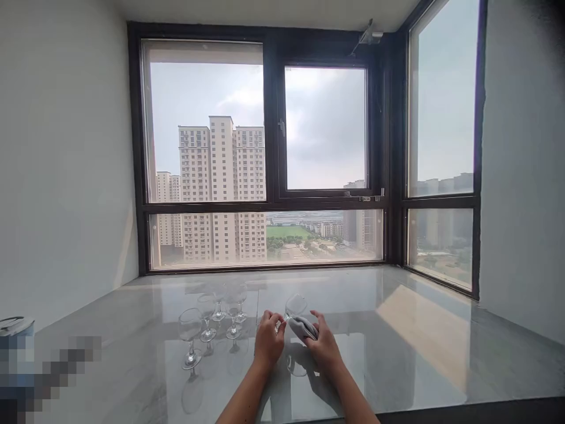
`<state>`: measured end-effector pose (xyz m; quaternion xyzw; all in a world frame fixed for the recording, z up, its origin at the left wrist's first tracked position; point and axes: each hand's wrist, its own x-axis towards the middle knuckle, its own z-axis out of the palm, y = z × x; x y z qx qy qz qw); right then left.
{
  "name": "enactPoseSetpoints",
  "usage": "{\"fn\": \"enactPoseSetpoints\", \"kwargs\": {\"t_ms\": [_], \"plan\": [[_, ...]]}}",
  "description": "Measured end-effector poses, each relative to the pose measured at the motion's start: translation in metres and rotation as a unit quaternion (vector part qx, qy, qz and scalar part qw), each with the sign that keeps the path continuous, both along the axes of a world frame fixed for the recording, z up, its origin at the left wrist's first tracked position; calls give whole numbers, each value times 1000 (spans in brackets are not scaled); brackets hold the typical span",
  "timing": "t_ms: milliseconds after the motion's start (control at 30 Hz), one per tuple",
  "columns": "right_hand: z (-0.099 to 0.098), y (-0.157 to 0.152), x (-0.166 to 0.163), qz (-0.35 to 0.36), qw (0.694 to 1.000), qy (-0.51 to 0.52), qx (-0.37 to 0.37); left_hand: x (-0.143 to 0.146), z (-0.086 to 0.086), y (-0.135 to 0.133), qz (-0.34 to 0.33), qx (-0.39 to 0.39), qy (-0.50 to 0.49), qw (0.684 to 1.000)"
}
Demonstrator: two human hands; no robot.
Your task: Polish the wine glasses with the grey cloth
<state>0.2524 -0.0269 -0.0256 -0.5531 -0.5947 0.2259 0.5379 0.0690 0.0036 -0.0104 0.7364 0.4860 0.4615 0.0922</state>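
Just above the glossy ledge, my left hand (269, 340) is closed around the lower part of a stemmed glass (295, 304), its bowl tilted away from me. My right hand (324, 341) grips a folded grey cloth (303, 328), which lies against the near side of the glass. The fingers of my left hand mostly hide the stem and foot. To the left, several more stemmed glasses stand upright in a loose group; the nearest glass (190, 333) stands closest to me.
The shiny grey stone ledge (410, 371) reflects the glasses and hands. Dark-framed windows (271, 206) border it at the back and right. White walls (66, 165) flank it. At the far left edge is a partly blurred container (17, 327).
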Motion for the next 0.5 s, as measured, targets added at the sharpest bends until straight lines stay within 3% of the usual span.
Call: {"fn": "enactPoseSetpoints", "kwargs": {"t_ms": [167,333,500], "plan": [[-1,-3,-6,57,998,-7,25,-2,-1,0,30,6,6,1000],[7,-9,-7,30,999,25,36,-2,8,-9,105,7,37,994],[8,-7,-4,-44,999,5,18,0,14,-13,122,-48,64,989]]}}
